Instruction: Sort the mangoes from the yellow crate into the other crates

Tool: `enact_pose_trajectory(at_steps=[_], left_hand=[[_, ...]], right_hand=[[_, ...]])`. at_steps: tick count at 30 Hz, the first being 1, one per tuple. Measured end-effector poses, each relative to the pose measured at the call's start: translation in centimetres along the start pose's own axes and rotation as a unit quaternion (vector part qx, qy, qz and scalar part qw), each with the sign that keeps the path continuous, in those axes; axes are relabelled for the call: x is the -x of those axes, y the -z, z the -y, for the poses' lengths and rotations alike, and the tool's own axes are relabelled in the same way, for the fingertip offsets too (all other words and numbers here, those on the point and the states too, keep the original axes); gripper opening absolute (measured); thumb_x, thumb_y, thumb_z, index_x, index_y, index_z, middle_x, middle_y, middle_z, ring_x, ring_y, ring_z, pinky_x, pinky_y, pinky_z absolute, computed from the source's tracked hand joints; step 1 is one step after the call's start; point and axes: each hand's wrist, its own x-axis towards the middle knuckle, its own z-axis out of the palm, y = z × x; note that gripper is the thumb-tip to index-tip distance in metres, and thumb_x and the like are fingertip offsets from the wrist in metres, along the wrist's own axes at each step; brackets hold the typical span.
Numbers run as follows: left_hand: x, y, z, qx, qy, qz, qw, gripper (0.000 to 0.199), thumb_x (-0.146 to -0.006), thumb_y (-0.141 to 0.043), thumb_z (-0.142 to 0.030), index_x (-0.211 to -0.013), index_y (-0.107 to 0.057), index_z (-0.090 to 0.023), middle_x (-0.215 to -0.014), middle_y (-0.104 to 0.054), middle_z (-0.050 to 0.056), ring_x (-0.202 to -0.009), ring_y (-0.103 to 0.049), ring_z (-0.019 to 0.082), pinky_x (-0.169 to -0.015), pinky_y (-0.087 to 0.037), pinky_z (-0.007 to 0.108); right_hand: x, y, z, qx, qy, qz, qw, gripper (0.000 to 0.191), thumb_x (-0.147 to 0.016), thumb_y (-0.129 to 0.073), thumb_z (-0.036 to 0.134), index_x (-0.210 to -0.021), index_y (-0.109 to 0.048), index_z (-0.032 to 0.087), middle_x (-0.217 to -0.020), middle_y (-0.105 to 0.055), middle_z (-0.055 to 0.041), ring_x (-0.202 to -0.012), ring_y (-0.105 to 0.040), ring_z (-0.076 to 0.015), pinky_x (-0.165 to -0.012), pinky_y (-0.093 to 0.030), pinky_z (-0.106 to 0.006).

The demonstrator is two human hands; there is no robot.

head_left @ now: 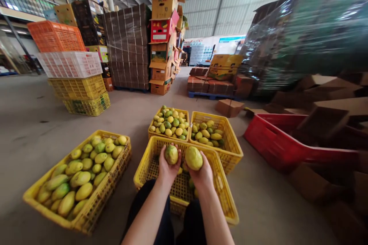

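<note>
My left hand [168, 164] is closed around a small green-yellow papaya [171, 154]. My right hand [203, 172] grips a slightly larger, yellower papaya [193, 158]. Both fruits are held up side by side over a yellow plastic crate [146, 160] between my knees. A few fruits lie in that crate, partly hidden by my hands and forearms. To the left stands a long yellow crate [34, 199] full of yellow-green papayas [80, 178]. Just beyond my hands are a crate heaped with smaller fruits [169, 122] and a partly filled yellow crate [232, 147].
At right, a red crate [270, 153] stands among loose cardboard [319, 180]. Stacked orange, white and yellow baskets [69, 65] rise at left. Behind are a tower of cartons [161, 42], a wrapped pallet stack [126, 48] and a blue pallet [211, 95] with boxes.
</note>
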Motion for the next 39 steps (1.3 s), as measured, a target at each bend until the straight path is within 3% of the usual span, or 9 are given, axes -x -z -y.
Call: enact_pose_trajectory(at_steps=[5, 8, 15, 18, 23, 27, 30, 35, 39], left_hand=[[-0.4, -0.1, -0.4, -0.011, -0.063, -0.031, 0.997, 0.018, -0.083, -0.062, -0.022, -0.098, -0.063, -0.013, -0.088, -0.07, 0.007, -0.077, -0.07, 0.019, -0.065, -0.06, 0.027], [-0.1, -0.1, -1.1, -0.014, -0.093, -0.061, 0.994, 0.017, -0.083, -0.061, -0.022, -0.098, -0.063, -0.014, -0.084, -0.07, 0.004, -0.071, -0.069, 0.016, -0.059, -0.059, 0.023], [0.4, 0.3, -0.5, 0.004, -0.079, -0.086, 0.993, 0.028, -0.088, -0.052, -0.036, -0.085, -0.062, -0.01, -0.075, -0.068, 0.009, -0.058, -0.065, 0.015, -0.047, -0.054, 0.021], [0.0, 0.6, 0.0, -0.003, -0.072, -0.079, 0.994, 0.028, -0.09, -0.049, -0.035, -0.089, -0.063, -0.011, -0.081, -0.069, 0.01, -0.061, -0.066, 0.015, -0.048, -0.053, 0.021], [-1.1, 0.9, 0.1, 0.0, -0.074, -0.048, 0.996, 0.024, -0.094, -0.041, -0.026, -0.093, -0.063, -0.015, -0.084, -0.069, 0.006, -0.074, -0.069, 0.017, -0.062, -0.059, 0.027], [-1.4, 0.4, 0.4, -0.034, -0.063, -0.047, 0.996, 0.026, -0.091, -0.049, -0.037, -0.092, -0.062, -0.013, -0.082, -0.068, 0.007, -0.071, -0.067, 0.017, -0.057, -0.058, 0.025], [-1.2, 0.2, 0.8, -0.064, -0.075, -0.075, 0.992, 0.018, -0.084, -0.06, -0.03, -0.092, -0.061, -0.014, -0.079, -0.067, 0.004, -0.064, -0.065, 0.014, -0.054, -0.056, 0.021], [-0.5, 0.3, 1.3, -0.083, -0.026, -0.056, 0.995, 0.031, -0.087, -0.05, -0.04, -0.085, -0.062, -0.011, -0.074, -0.065, 0.009, -0.059, -0.063, 0.014, -0.049, -0.053, 0.021], [-0.2, 0.4, 1.2, -0.077, -0.052, -0.072, 0.993, 0.028, -0.088, -0.051, -0.038, -0.088, -0.064, -0.013, -0.077, -0.066, 0.009, -0.06, -0.063, 0.015, -0.052, -0.053, 0.022]], right_hand=[[-1.4, -0.5, -1.0, -0.006, 0.01, 0.028, 1.0, 0.017, -0.072, -0.066, 0.032, -0.078, -0.06, 0.017, -0.062, -0.068, 0.0009, -0.048, -0.063, -0.015, -0.042, -0.053, -0.025], [-2.0, -0.3, -1.9, -0.02, 0.002, 0.014, 1.0, 0.013, -0.07, -0.066, 0.028, -0.074, -0.06, 0.018, -0.059, -0.067, 0.0013, -0.046, -0.062, -0.0148, -0.039, -0.051, -0.024], [-2.4, -0.1, -3.9, -0.048, -0.06, -0.017, 0.997, 0.017, -0.08, -0.054, 0.028, -0.075, -0.063, 0.015, -0.061, -0.07, -0.003, -0.051, -0.066, -0.0179, -0.052, -0.058, -0.031], [-2.8, 0.5, -3.7, -0.051, -0.033, -0.029, 0.998, 0.017, -0.083, -0.052, 0.028, -0.077, -0.063, 0.016, -0.063, -0.07, -0.0011, -0.054, -0.066, -0.0165, -0.057, -0.059, -0.031], [-3.6, 2.0, -2.7, -0.034, 0.017, -0.062, 0.997, 0.018, -0.082, -0.058, 0.036, -0.081, -0.061, 0.018, -0.064, -0.069, 0.0025, -0.055, -0.065, -0.0145, -0.055, -0.058, -0.029], [-3.2, 2.4, -1.9, -0.041, 0.043, -0.055, 0.997, 0.019, -0.072, -0.069, 0.033, -0.082, -0.06, 0.019, -0.066, -0.068, 0.0051, -0.054, -0.064, -0.0123, -0.052, -0.057, -0.025], [-2.6, 2.3, -1.6, -0.036, 0.033, -0.038, 0.998, 0.021, -0.067, -0.072, 0.029, -0.081, -0.061, 0.019, -0.065, -0.068, 0.0043, -0.052, -0.063, -0.0127, -0.046, -0.053, -0.023], [-2.2, 2.2, -1.9, -0.031, -0.024, 0.0, 0.999, 0.024, -0.079, -0.059, 0.04, -0.074, -0.061, 0.017, -0.06, -0.068, -0.0016, -0.052, -0.064, -0.0162, -0.046, -0.053, -0.026], [-2.5, 2.0, -2.6, -0.025, -0.012, -0.004, 1.0, 0.023, -0.083, -0.057, 0.041, -0.08, -0.062, 0.019, -0.066, -0.071, -0.0002, -0.055, -0.066, -0.0165, -0.051, -0.056, -0.028]])
